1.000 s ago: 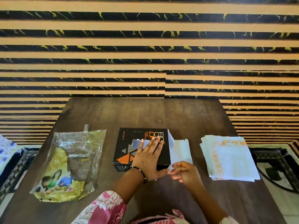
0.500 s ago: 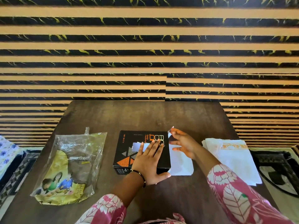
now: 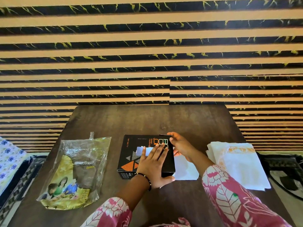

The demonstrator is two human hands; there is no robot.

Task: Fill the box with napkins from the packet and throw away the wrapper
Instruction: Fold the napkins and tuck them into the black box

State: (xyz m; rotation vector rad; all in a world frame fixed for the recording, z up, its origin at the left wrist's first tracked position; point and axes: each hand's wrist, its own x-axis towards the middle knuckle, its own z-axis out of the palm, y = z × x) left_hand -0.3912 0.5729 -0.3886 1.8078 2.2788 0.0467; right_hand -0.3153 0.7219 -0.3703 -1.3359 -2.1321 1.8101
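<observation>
A black box point(image 3: 131, 153) with orange triangles lies flat in the middle of the brown table point(image 3: 164, 118). My left hand point(image 3: 154, 164) presses flat on its top, fingers spread. My right hand point(image 3: 178, 143) pinches the box's small black end flap at the far right corner. A white flap or sheet point(image 3: 185, 169) lies open on the table beside the box's right end. A stack of white napkins point(image 3: 237, 164) with orange print rests to the right. The clear and yellow plastic wrapper point(image 3: 73, 171) lies flat on the left.
A striped tan and black wall stands right behind the table's far edge. A patterned cushion point(image 3: 8, 163) sits left of the table, and a dark patterned rug point(image 3: 288, 172) lies to the right.
My right hand has moved from the near side of the white flap up to the box's far right corner and taken hold of the small end flap. My left hand has stayed on the box.
</observation>
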